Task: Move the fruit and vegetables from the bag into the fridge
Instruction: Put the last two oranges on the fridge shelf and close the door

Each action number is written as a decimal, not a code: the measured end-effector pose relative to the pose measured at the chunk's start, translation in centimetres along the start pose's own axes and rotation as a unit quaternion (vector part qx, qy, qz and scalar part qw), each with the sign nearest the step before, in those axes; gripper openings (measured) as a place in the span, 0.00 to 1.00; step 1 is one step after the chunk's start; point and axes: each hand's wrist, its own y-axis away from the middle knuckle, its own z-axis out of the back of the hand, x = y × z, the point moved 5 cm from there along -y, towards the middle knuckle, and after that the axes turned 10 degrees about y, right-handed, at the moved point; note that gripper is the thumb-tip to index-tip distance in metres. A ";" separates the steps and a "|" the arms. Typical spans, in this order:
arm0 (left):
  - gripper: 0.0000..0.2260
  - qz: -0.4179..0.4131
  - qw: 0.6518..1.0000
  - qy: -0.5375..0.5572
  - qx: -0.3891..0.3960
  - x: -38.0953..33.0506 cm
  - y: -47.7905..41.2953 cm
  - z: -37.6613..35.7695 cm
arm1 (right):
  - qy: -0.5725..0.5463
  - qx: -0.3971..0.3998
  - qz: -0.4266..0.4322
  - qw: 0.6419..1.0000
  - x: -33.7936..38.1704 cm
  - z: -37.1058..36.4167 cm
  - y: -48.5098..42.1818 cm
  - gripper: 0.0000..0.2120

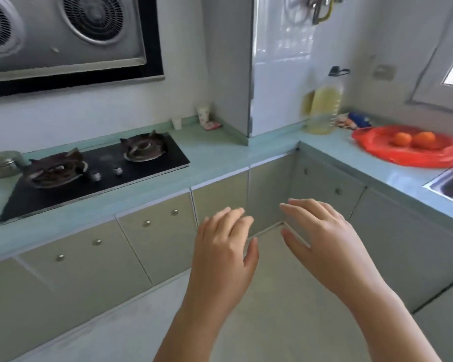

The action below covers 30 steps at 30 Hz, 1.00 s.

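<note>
A red plastic bag (408,155) lies open on the pale green counter at the right, with two oranges (413,139) showing in it. My left hand (224,246) and my right hand (322,236) hang side by side in mid-air over the floor, in front of the corner cabinets. Both have relaxed, slightly spread fingers and hold nothing. The bag is well to the right of and beyond my right hand. No fridge is in view.
A black gas hob (94,173) with two burners sits on the left counter (215,163) under a range hood (63,35). A large bottle of yellow oil (323,111) stands in the corner. A steel sink (450,184) edges in at the right.
</note>
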 end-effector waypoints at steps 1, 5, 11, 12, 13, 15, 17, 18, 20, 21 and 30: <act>0.15 -0.012 1.000 0.012 0.006 0.5 -1.4 -1.1 | 0.006 -0.002 -0.015 1.000 -0.8 -0.4 -1.2 0.15; 0.15 -0.045 0.998 0.032 0.017 3.0 -6.4 -4.8 | 0.025 0.010 -0.057 0.998 -3.5 -2.3 -5.5 0.17; 0.15 -0.077 0.992 0.086 0.044 4.8 -13.4 -12.5 | 0.067 -0.002 -0.149 0.987 -10.4 -4.5 -8.3 0.18; 0.15 -0.084 0.990 0.100 0.051 4.5 -14.3 -14.0 | 0.074 -0.005 -0.164 0.984 -11.9 -4.6 -8.6 0.18; 0.15 -0.094 0.988 0.113 0.058 4.0 -15.3 -15.5 | 0.082 -0.010 -0.178 0.981 -13.4 -4.6 -8.9 0.18; 0.15 -0.121 0.982 0.123 0.074 2.9 -17.2 -18.6 | 0.091 -0.020 -0.201 0.975 -16.5 -4.9 -9.7 0.17; 0.15 -0.143 0.976 0.137 0.093 1.8 -19.1 -21.9 | 0.102 -0.026 -0.216 0.971 -19.6 -5.4 -10.5 0.15; 0.15 -0.146 0.972 0.151 0.103 1.3 -20.1 -23.8 | 0.107 -0.029 -0.221 0.969 -21.2 -5.7 -11.0 0.15; 0.16 -0.141 0.965 0.183 0.121 0.3 -22.1 -27.7 | 0.102 -0.029 -0.233 0.967 -24.8 -6.3 -12.3 0.15; 0.16 -0.139 0.963 0.193 0.130 -0.3 -23.2 -29.6 | 0.096 -0.030 -0.238 0.966 -26.7 -6.5 -13.0 0.16; 0.17 -0.157 0.949 0.209 0.175 -7.5 -34.7 -43.5 | 0.122 -0.035 -0.247 0.961 -42.8 -6.5 -18.9 0.17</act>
